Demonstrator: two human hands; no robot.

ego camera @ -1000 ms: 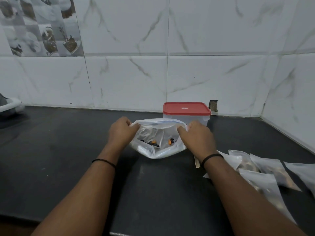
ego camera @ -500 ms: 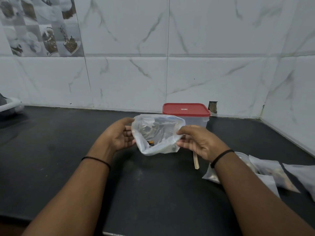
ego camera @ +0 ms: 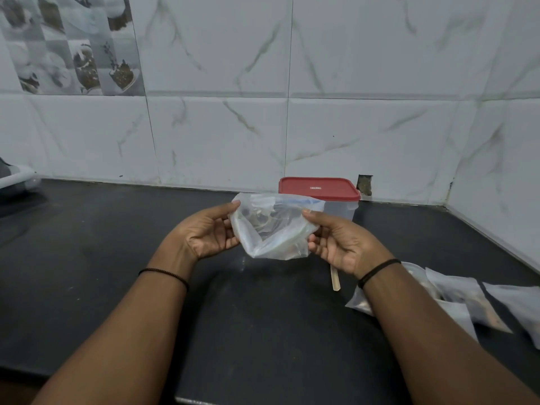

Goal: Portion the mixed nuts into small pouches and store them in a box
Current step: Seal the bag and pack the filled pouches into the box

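— Both hands have turned palm-up since a second ago, and the clear plastic bag (ego camera: 273,229) has come up off the black countertop (ego camera: 87,258); before, the hands lay over its top with knuckles upward and orange and dark nuts showed inside.

— Where is the bag now?

— Held in the air between the palms. The left hand (ego camera: 209,230) pinches its rim at about 9 o'clock, thumb on top and fingers curled beneath. The right hand (ego camera: 340,242) grips the rim at 3 o'clock the same way. The nuts are too blurred to pick out through the plastic.

— Any writing?

— A small white label sits on the red lid (ego camera: 318,190) of the box (ego camera: 343,210), but it is too small to read. The lid is on.

— And the box relative to the hands?

— At 12 o'clock from the right hand, against the marble-tile wall (ego camera: 365,127), partly hidden by the bag.

— What else?

— A wooden stick (ego camera: 335,280) lies on the countertop at 6 o'clock from the right hand. Filled small pouches (ego camera: 461,299) lie in a loose group at 4 o'clock, beside the right forearm. Each wrist wears a black band.
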